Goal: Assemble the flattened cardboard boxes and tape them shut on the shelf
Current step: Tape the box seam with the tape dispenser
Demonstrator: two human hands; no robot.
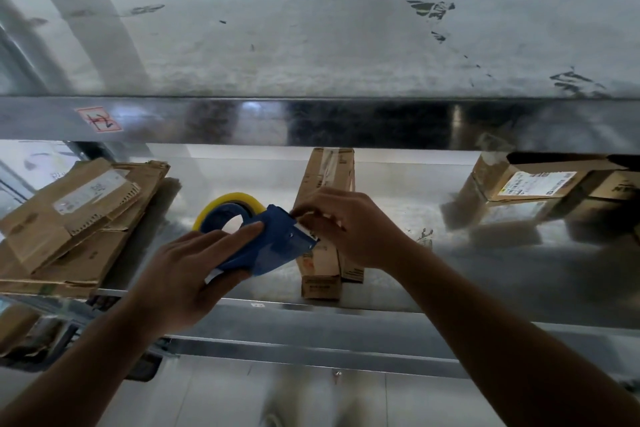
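Now, left hand (183, 270), right hand (349, 229) gripping tape dispenser (273, 239)

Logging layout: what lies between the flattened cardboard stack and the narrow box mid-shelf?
In the head view, only the blue tape dispenser, gripped by the left hand, over otherwise bare metal shelf.

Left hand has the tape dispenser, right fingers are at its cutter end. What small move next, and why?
Probably draw tape out with the right hand and stick it on the narrow box: the left hand grips the tape dispenser, right fingers pinch at its cutter.
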